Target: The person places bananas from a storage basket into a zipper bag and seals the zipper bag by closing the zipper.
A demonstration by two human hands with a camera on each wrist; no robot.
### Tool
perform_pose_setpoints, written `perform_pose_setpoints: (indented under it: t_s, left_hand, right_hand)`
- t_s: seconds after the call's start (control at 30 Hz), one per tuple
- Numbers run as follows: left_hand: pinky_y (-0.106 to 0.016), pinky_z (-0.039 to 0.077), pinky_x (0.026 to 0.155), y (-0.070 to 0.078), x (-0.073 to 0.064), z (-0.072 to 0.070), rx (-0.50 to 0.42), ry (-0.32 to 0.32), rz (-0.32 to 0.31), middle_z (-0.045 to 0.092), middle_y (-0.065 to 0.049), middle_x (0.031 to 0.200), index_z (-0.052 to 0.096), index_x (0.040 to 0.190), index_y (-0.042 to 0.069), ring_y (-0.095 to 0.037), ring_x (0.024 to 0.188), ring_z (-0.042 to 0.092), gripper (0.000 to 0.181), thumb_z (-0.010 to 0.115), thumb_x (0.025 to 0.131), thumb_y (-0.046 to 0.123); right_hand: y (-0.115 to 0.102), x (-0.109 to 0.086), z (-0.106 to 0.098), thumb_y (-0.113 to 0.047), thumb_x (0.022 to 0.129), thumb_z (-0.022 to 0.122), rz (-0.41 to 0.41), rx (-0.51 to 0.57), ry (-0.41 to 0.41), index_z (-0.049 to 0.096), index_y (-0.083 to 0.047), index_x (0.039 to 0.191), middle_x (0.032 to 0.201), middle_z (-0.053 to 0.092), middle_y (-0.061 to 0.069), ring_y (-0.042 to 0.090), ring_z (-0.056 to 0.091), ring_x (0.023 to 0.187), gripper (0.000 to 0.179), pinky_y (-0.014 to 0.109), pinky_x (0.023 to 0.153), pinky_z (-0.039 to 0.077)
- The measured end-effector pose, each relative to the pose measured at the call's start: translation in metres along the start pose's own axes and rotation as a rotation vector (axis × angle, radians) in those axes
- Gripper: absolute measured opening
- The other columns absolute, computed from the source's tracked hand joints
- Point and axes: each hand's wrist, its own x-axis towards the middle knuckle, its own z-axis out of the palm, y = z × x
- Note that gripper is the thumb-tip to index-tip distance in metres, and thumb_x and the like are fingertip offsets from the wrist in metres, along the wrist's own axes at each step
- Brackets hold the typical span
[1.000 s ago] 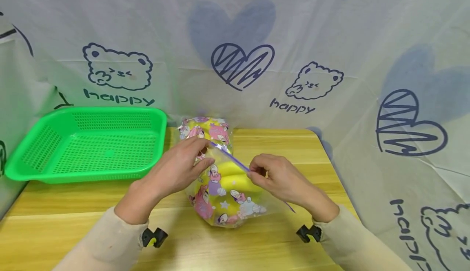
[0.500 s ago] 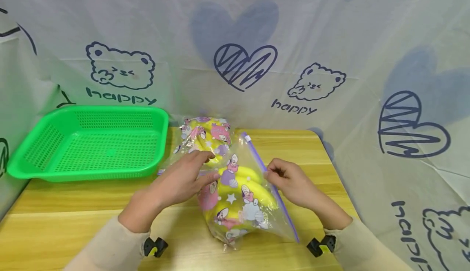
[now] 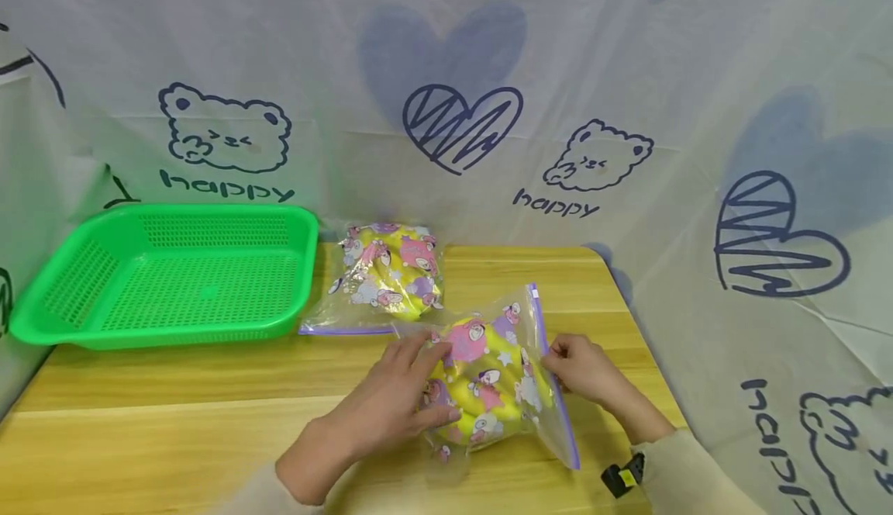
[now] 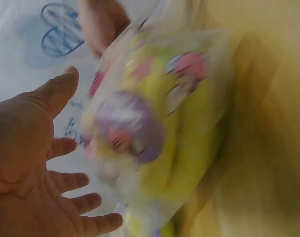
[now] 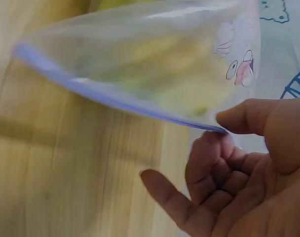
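Note:
A clear zip bag (image 3: 491,391) printed with pink and purple cartoon figures stands tilted over the table, with yellow bananas (image 4: 194,143) showing through it. My right hand (image 3: 584,368) pinches its purple zip edge (image 5: 115,104) between thumb and forefinger. At the bag's left side is my left hand (image 3: 391,395), its fingers spread. The left wrist view shows this hand loosely extended, with a gap between the thumb and the bag. Whether its fingertips touch the plastic, I cannot tell. Behind lies a second printed zip bag (image 3: 387,271) with yellow contents.
A green plastic basket (image 3: 174,336) with perforated walls stands at the back left of the wooden table (image 3: 174,437). A pale cloth (image 3: 446,50) with hearts and bears hangs behind the table and along its right side.
The held bag has moved right and turned, its zip edge swinging from slanted to nearly upright. My left hand has come away from the zip end to the bag's left side, uncovering the second bag.

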Motion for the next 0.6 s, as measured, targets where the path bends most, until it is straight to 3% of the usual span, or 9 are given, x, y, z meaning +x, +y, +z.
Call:
perform_pose_setpoints:
  t_s: [0.1, 0.17, 0.27, 0.33, 0.43, 0.5, 0.6]
  left_hand:
    - [-0.064, 0.034, 0.120, 0.006, -0.002, 0.014, 0.060, 0.007, 0.034, 0.029, -0.029, 0.167, 0.036, 0.162, 0.006, -0.052, 0.153, 0.030, 0.090, 0.074, 0.095, 0.052]
    - [-0.065, 0.036, 0.119, 0.010, -0.005, 0.023, 0.122, 0.020, 0.043, 0.026, -0.031, 0.167, 0.031, 0.164, 0.003, -0.055, 0.152, 0.030, 0.097, 0.075, 0.094, 0.054]
    - [-0.067, 0.041, 0.114, 0.018, -0.009, 0.036, 0.216, 0.058, 0.059, 0.025, -0.036, 0.166, 0.026, 0.163, -0.002, -0.060, 0.149, 0.032, 0.106, 0.076, 0.091, 0.057]
    - [-0.069, 0.045, 0.108, 0.023, -0.011, 0.044, 0.264, 0.106, 0.070, 0.025, -0.040, 0.164, 0.024, 0.163, -0.003, -0.064, 0.145, 0.034, 0.110, 0.078, 0.089, 0.058]
    - [-0.070, 0.050, 0.103, 0.028, -0.011, 0.053, 0.310, 0.179, 0.086, 0.027, -0.043, 0.161, 0.027, 0.163, -0.002, -0.067, 0.141, 0.038, 0.109, 0.080, 0.087, 0.057]
    - [-0.068, 0.052, 0.101, 0.029, -0.010, 0.058, 0.333, 0.207, 0.085, 0.029, -0.043, 0.160, 0.032, 0.163, 0.001, -0.067, 0.138, 0.041, 0.106, 0.082, 0.087, 0.054]
    - [-0.064, 0.053, 0.101, 0.029, -0.009, 0.062, 0.346, 0.183, 0.073, 0.029, -0.040, 0.162, 0.036, 0.163, 0.005, -0.065, 0.138, 0.044, 0.098, 0.082, 0.089, 0.051]
  right_hand:
    - [0.002, -0.001, -0.003, -0.015, 0.102, 0.060, -0.005, -0.195, 0.041, 0.064, -0.001, 0.101, 0.079, 0.065, 0.010, 0.017, 0.053, 0.059, 0.015, 0.031, 0.053, 0.043]
    - [0.000, -0.001, -0.003, -0.018, 0.104, 0.060, -0.049, -0.290, 0.100, 0.065, 0.002, 0.120, 0.096, 0.071, 0.015, 0.022, 0.064, 0.071, 0.026, 0.037, 0.059, 0.051]
    - [-0.006, 0.001, 0.000, -0.022, 0.107, 0.061, -0.184, -0.358, 0.197, 0.054, 0.000, 0.147, 0.130, 0.069, 0.021, 0.036, 0.071, 0.107, 0.047, 0.052, 0.085, 0.059]
    - [-0.012, 0.007, 0.004, -0.023, 0.106, 0.063, -0.307, -0.361, 0.218, 0.049, -0.003, 0.154, 0.145, 0.061, 0.022, 0.042, 0.060, 0.131, 0.054, 0.059, 0.104, 0.051]
    - [-0.021, 0.017, 0.012, -0.027, 0.106, 0.064, -0.440, -0.361, 0.157, 0.045, -0.008, 0.159, 0.160, 0.048, 0.022, 0.045, 0.045, 0.147, 0.059, 0.065, 0.116, 0.039]
    - [-0.024, 0.025, 0.017, -0.032, 0.107, 0.062, -0.481, -0.366, 0.080, 0.041, -0.011, 0.162, 0.165, 0.041, 0.020, 0.044, 0.038, 0.152, 0.062, 0.065, 0.119, 0.035]
    - [-0.024, 0.031, 0.021, -0.039, 0.109, 0.056, -0.489, -0.375, -0.034, 0.037, -0.013, 0.164, 0.169, 0.035, 0.018, 0.042, 0.034, 0.156, 0.064, 0.064, 0.121, 0.033]
